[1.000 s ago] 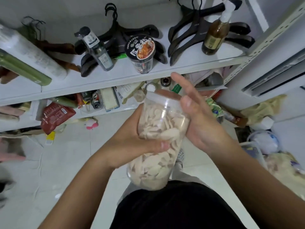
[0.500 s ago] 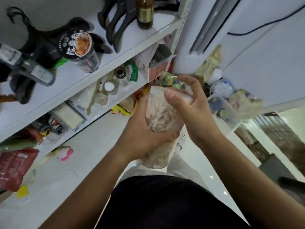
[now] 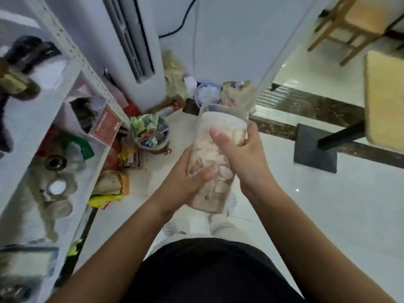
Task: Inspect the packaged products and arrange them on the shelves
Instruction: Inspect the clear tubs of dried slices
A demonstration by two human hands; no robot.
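**In hand: one jar under inspection, not yet shelved**

Shelves (image 3: 73,68), to the person's left: partly stocked, contents blurred. By judgement the next move is a swing left to a free spot, jar kept upright.
Clear lidded jar (image 3: 204,153): held above the floor, packed with pale slices. The left hand (image 3: 185,182) wraps its lower side and the right hand (image 3: 242,158) clasps it near the lid.
Floor tub (image 3: 154,149): crumpled wrappers
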